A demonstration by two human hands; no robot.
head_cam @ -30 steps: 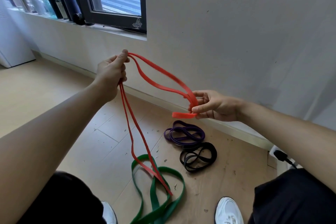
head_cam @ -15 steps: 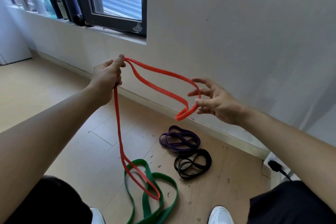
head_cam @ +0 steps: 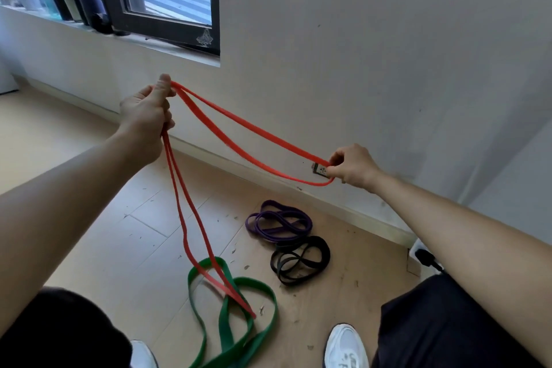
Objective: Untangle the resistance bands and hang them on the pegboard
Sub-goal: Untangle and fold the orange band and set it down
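Two hands hold the red band [head_cam: 245, 131]: the left hand [head_cam: 143, 116] pinches a fold between thumb and curled fingers, strands hanging onto the green band [head_cam: 236, 317] on the floor [head_cam: 113, 248]; the right hand [head_cam: 352, 167] pinches the far loop end.

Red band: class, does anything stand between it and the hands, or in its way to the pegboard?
Nothing between: left hand and right hand both grip the red band. Its lower loop lies across the green band; whether caught, unclear. No pegboard is in view.
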